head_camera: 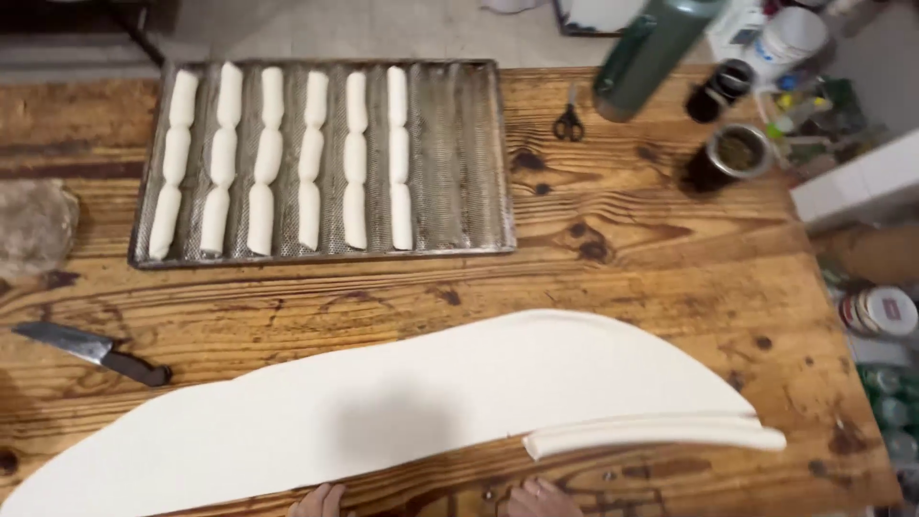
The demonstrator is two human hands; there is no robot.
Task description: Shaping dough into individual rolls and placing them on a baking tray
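**Working a long dough sheet at the wooden table**

Looking down from my head camera, I see only the tips of my two hands at the bottom edge: my left hand [319,500] and my right hand [539,499] both rest at the near rim of the table [651,249], just below the dough sheet [383,412]. Too little of either hand shows for me to tell whether the fingers are spread, closed or pinching anything. The pale sheet lies flat across the near half of the table, running from the lower left corner to a curved end on the right. A cut strip of dough [651,433] lies along the sheet's right near edge, touching it, just above my right hand. Farther back sits a perforated metal baking tray [459,153] with six rows of shaped dough pieces [311,158] in its left channels. A dark-handled knife [91,352] lies at left, black scissors [569,123] beyond the tray
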